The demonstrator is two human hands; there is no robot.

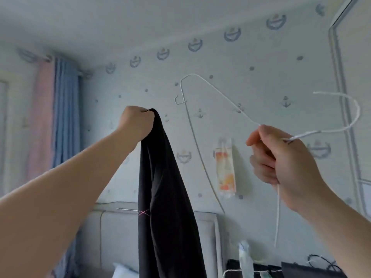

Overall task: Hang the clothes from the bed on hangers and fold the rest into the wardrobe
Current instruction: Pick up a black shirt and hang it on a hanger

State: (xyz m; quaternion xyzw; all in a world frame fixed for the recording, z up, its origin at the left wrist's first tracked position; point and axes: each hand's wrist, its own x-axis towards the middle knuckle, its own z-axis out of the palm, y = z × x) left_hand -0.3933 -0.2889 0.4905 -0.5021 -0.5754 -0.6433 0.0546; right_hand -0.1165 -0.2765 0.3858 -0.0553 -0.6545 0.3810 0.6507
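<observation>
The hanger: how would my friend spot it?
Look at the pale wallpapered wall above the bed's headboard. In front of it, the right hand holds up the hanger. It is thin white wire, unlike the black garment beside it.

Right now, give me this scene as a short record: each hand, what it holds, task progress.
left hand: raised, grips top of the black garment
right hand: holds the wire hanger near its neck
black garment: hangs straight down, apart from the wire hanger
wire hanger: tilted, hook to the right, bare
progress: garment not yet on hanger
behind: headboard, blue curtain
</observation>
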